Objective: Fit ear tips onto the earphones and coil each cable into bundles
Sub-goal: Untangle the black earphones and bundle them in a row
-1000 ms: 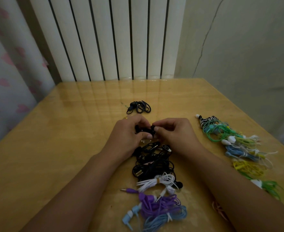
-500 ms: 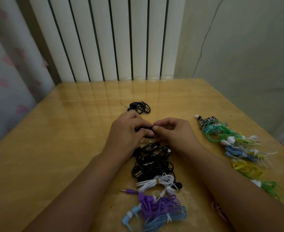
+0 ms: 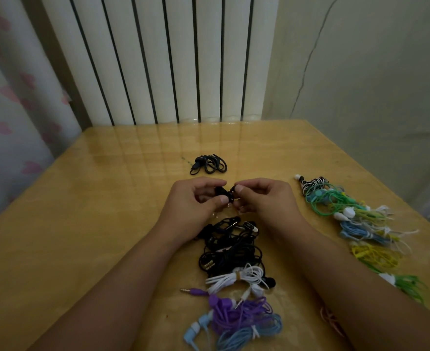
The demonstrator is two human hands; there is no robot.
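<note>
Black earphone (image 3: 224, 192) sits pinched between both hands (image 3: 230, 196) above the desk (image 3: 82, 224), at 12 o'clock from the black tangle (image 3: 230, 249); I think the tip needs straight, steady pressing.

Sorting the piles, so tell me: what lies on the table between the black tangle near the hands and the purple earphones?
In the head view, a white coiled bundle lies between the black tangle and the purple earphones.
</note>
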